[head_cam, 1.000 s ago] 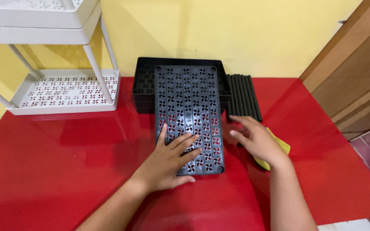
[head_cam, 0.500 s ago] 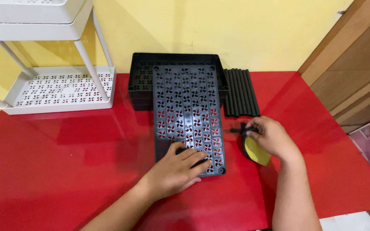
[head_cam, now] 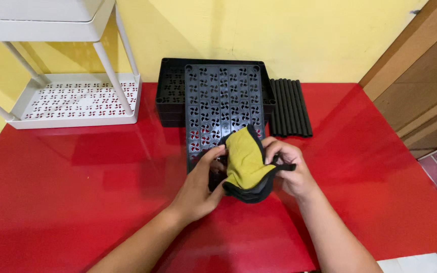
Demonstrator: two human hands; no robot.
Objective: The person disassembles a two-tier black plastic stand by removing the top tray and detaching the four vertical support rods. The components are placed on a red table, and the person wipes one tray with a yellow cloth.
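Note:
A yellow cloth with black trim (head_cam: 244,164) is held up between both hands over the near end of a black perforated tray panel (head_cam: 223,101). My left hand (head_cam: 198,187) grips the cloth's left edge and underside. My right hand (head_cam: 287,169) pinches its right edge and a black strap. The panel lies lengthwise on the red table (head_cam: 77,192), its far end resting on a stack of black trays (head_cam: 170,93) against the yellow wall.
A row of black tubes (head_cam: 289,106) lies right of the trays. A white shelf rack (head_cam: 77,98) with perforated tiers stands at the back left. A brown wooden door or cabinet (head_cam: 421,91) borders the table's right side.
My right hand picked the yellow cloth up off the table and brought it left over the panel. My left hand lifted off the panel and took hold of the cloth.

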